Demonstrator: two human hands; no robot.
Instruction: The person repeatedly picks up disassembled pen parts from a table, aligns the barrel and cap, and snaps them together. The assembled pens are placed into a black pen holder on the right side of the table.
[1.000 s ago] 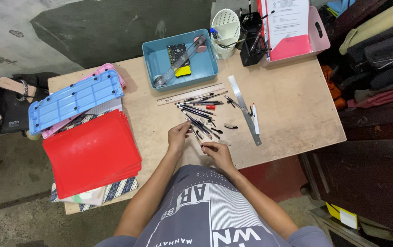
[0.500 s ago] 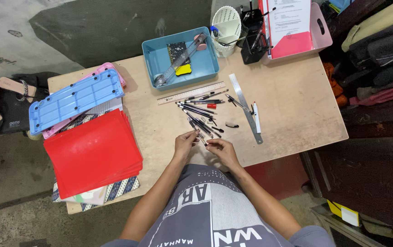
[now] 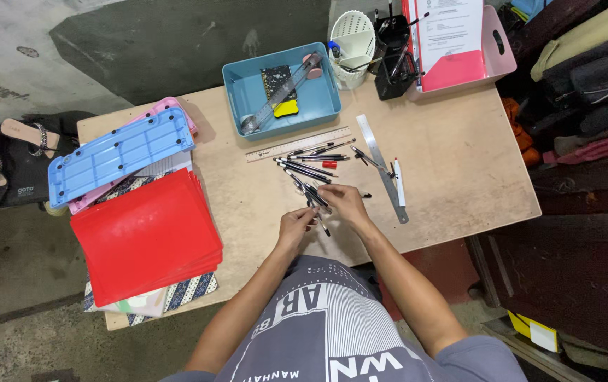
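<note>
A scatter of black pens (image 3: 311, 168) lies on the wooden table (image 3: 452, 163), one with a red cap (image 3: 329, 164). My left hand (image 3: 295, 225) and my right hand (image 3: 346, 204) meet at the near edge of the scatter, both pinching one black pen (image 3: 316, 205) between them. A clear ruler (image 3: 297, 144) lies behind the pens. A metal ruler (image 3: 382, 168) and a white pen (image 3: 399, 182) lie to the right of my right hand.
A blue tray (image 3: 318, 106) with a ruler, tape and small items stands behind. A white basket (image 3: 355, 35), a black holder (image 3: 394, 67) and a pink bin with papers (image 3: 498, 49) line the back. Red folders (image 3: 141, 237) and a blue lid (image 3: 117, 155) are stacked at left.
My hands have drawn together over the pens and lifted one between them; the view has shifted slightly.
</note>
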